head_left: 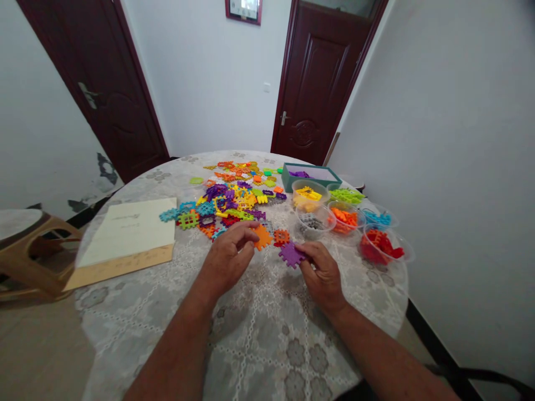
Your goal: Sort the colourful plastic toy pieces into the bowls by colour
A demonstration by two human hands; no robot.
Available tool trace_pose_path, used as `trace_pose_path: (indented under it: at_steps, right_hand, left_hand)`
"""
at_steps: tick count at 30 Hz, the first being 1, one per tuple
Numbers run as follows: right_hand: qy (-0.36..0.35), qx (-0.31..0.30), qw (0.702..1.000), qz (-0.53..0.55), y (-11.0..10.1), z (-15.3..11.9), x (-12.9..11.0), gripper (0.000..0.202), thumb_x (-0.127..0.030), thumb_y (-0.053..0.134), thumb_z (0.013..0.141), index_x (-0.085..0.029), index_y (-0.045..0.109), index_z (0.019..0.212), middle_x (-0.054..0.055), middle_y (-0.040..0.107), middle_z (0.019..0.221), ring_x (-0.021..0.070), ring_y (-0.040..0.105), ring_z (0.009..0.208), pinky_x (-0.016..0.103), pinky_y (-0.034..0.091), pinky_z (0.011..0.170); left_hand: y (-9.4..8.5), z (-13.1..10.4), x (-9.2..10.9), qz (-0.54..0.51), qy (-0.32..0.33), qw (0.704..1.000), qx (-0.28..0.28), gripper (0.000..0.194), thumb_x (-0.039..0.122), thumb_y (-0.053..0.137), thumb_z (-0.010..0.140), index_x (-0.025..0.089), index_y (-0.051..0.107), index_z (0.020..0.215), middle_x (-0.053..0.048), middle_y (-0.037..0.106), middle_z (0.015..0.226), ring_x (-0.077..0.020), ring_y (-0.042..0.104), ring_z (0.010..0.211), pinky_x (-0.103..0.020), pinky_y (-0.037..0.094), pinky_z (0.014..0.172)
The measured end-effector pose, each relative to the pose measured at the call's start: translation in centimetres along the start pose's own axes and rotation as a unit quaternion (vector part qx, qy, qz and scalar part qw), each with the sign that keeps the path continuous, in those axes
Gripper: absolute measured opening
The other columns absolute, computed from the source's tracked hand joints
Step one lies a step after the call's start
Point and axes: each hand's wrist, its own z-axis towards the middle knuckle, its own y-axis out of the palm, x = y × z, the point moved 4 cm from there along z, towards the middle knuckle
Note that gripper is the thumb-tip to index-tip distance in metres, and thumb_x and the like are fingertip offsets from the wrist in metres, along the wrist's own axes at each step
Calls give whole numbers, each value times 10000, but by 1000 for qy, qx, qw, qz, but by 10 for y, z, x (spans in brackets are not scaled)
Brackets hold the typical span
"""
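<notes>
My right hand (324, 273) pinches a purple flat building piece (291, 254) with toothed edges, thumb and fingers at its right side. To the left of it, my left hand (229, 256) has its fingers curled at the edge of an orange toothed piece (262, 238); the fingertips partly cover that edge. Between and just beyond the two pieces lies a smaller orange piece with openings (281, 237). A mixed heap of colourful interlocking pieces (225, 203) spreads over the table beyond my left hand.
Clear plastic bowls hold yellow (308, 194), grey (312, 223), orange (345, 217), green, blue and red pieces (381, 245) at the right. A green box (311, 175) with purple pieces stands behind them. Paper sheets (129, 228) lie left on the patterned tablecloth (251, 340).
</notes>
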Motion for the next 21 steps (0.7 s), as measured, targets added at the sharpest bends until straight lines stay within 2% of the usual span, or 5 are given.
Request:
trace_pose_path:
  at_steps: [10, 14, 18, 19, 21]
  right_hand:
    - [48, -53, 997, 40, 8, -2, 7, 395, -145, 541, 917, -282, 704, 1250, 84, 636, 1221, 227, 620, 1105, 350, 538, 865]
    - [114, -93, 985, 89, 14, 0, 11, 216, -220, 573, 941, -246, 755, 1054, 61, 673, 1052, 187, 648, 901, 301, 543, 749]
    - [178, -169, 964, 99, 14, 14, 15, 408, -229, 599, 937, -264, 650, 1340, 7, 674, 911, 149, 630, 748, 265, 526, 661]
    - [185, -194, 959, 94, 12, 20, 15, 431, -224, 601, 931, -254, 640, 1360, 1, 680, 886, 148, 634, 739, 261, 523, 653]
    - [190, -248, 946, 82, 7, 36, 17, 327, -222, 608, 918, -217, 717, 1226, 7, 706, 851, 151, 649, 731, 259, 518, 647]
  left_hand:
    - [-2, 3, -10, -10, -69, 997, 18, 156, 257, 558, 900, 217, 706, 930, -83, 700, 1325, -238, 655, 1201, -449, 477, 1100]
    - [-4, 4, -17, -24, -102, 994, 25, 200, 335, 581, 901, 207, 700, 997, -95, 700, 1319, -241, 690, 1136, -411, 527, 1020]
    - [-10, 4, -25, 2, -174, 984, 42, 370, 337, 574, 885, 216, 663, 1224, -82, 737, 1240, -240, 736, 972, -418, 559, 927]
    - [-11, 4, -26, 5, -183, 982, 47, 409, 341, 573, 887, 221, 647, 1271, -80, 737, 1245, -242, 737, 977, -422, 556, 938]
    - [-14, 4, -27, -8, -181, 982, 59, 436, 345, 572, 890, 218, 635, 1302, -87, 721, 1289, -250, 721, 1072, -422, 536, 999]
